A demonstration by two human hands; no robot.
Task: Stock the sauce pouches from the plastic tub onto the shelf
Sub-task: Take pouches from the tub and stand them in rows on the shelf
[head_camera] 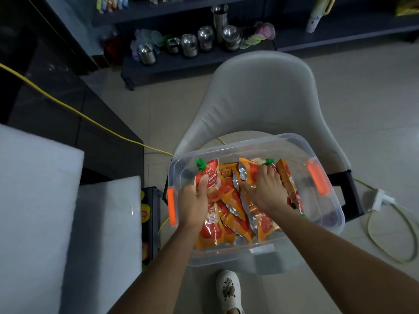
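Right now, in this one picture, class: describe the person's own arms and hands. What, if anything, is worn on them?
Both arms are bare down to the picture's lower edge: no sleeve shows on the left forearm or the right forearm. The left hand and the right hand wear no gloves, and no watch, bracelet or ring is visible.
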